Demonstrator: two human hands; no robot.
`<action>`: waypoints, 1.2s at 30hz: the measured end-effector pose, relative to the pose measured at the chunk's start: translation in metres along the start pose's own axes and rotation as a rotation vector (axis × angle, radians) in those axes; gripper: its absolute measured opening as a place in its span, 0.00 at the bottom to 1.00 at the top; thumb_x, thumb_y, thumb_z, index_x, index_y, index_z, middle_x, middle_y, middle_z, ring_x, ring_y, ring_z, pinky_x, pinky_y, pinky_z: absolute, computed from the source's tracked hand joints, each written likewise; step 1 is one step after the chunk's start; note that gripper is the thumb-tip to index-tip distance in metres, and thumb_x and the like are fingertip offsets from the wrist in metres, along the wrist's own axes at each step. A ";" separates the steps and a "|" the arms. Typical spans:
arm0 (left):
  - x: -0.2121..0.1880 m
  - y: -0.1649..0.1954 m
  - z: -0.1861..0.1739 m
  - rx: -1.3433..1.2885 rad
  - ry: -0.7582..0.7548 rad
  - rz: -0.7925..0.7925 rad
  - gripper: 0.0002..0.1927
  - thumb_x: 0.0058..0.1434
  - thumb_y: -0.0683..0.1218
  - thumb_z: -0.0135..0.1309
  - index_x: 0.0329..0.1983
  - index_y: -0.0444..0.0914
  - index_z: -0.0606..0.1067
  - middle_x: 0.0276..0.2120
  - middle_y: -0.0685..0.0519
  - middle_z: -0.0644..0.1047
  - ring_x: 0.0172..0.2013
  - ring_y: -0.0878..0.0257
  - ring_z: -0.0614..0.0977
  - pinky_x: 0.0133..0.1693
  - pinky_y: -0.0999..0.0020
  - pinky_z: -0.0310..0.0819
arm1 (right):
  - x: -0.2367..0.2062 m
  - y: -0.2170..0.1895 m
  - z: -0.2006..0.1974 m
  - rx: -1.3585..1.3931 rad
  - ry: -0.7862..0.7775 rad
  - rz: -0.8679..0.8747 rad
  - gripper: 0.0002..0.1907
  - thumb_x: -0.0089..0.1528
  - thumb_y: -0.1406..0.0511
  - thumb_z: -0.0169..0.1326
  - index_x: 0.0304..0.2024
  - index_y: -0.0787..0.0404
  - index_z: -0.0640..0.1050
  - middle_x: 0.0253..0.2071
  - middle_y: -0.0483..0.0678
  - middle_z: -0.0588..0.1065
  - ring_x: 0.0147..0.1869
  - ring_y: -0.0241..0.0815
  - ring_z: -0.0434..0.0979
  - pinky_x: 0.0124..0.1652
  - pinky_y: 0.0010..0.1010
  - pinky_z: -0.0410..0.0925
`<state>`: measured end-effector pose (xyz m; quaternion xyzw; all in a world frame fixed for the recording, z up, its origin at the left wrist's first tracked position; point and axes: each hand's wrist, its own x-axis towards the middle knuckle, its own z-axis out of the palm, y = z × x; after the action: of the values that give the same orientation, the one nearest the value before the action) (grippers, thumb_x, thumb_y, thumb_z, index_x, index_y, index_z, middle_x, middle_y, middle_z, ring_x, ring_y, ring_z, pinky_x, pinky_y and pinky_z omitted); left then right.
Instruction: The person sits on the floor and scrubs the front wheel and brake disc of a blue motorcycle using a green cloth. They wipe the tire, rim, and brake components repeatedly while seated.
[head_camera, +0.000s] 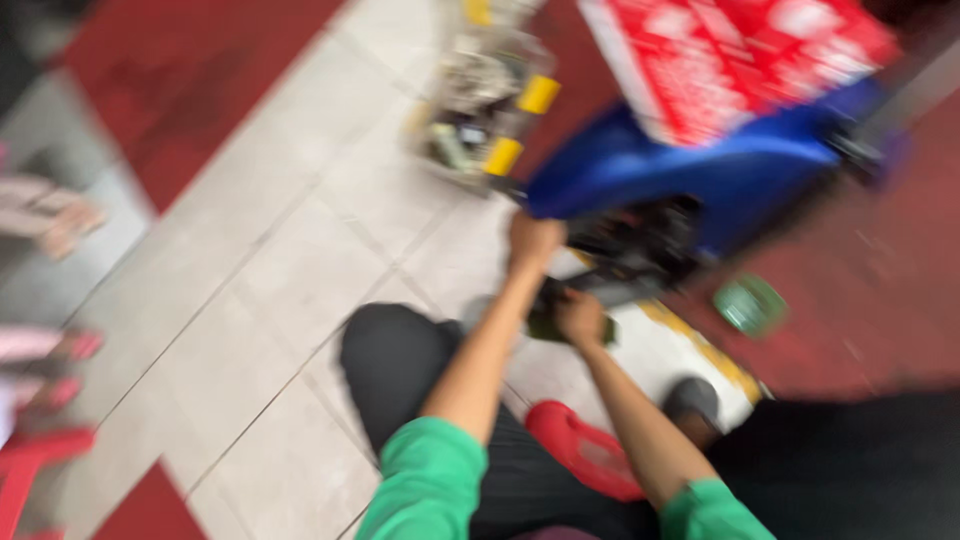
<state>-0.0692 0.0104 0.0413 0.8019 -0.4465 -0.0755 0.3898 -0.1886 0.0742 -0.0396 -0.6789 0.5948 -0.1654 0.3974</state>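
Reaching under the blue plastic scooter body (700, 170), the left hand (532, 243) is pressing against dark machinery (640, 245) while the right hand (580, 318) is curling round a dark green part (545, 328); blur is hiding finger spread. Slipping could pinch fingers or drop that part on the grey floor tiles (270, 280).

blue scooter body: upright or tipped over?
Tipped or raised: the blue scooter body slants across the tiled floor, underside facing both hands, left hand and right hand. Blur hides the rest.
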 end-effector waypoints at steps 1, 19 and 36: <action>-0.002 -0.006 0.004 0.005 -0.005 0.010 0.13 0.60 0.45 0.45 0.36 0.34 0.77 0.35 0.33 0.80 0.41 0.32 0.79 0.43 0.41 0.70 | -0.003 0.003 0.009 0.110 0.006 0.032 0.18 0.55 0.63 0.57 0.48 0.55 0.85 0.38 0.58 0.81 0.41 0.57 0.84 0.42 0.45 0.74; -0.015 -0.040 0.004 -0.047 0.056 0.233 0.16 0.65 0.43 0.41 0.46 0.32 0.77 0.44 0.32 0.80 0.47 0.30 0.77 0.48 0.42 0.69 | -0.001 0.043 0.030 0.070 0.176 0.349 0.17 0.59 0.58 0.59 0.38 0.67 0.79 0.40 0.66 0.78 0.46 0.66 0.80 0.45 0.51 0.72; -0.015 -0.040 0.004 -0.138 0.021 0.108 0.17 0.69 0.46 0.42 0.50 0.30 0.77 0.48 0.33 0.80 0.52 0.33 0.78 0.51 0.48 0.70 | 0.005 0.054 0.017 0.137 0.082 0.560 0.24 0.58 0.55 0.62 0.41 0.72 0.75 0.40 0.68 0.78 0.46 0.66 0.81 0.44 0.50 0.73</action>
<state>-0.0533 0.0316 0.0071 0.7485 -0.4789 -0.0765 0.4523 -0.2121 0.0764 -0.0909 -0.4528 0.7620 -0.1162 0.4481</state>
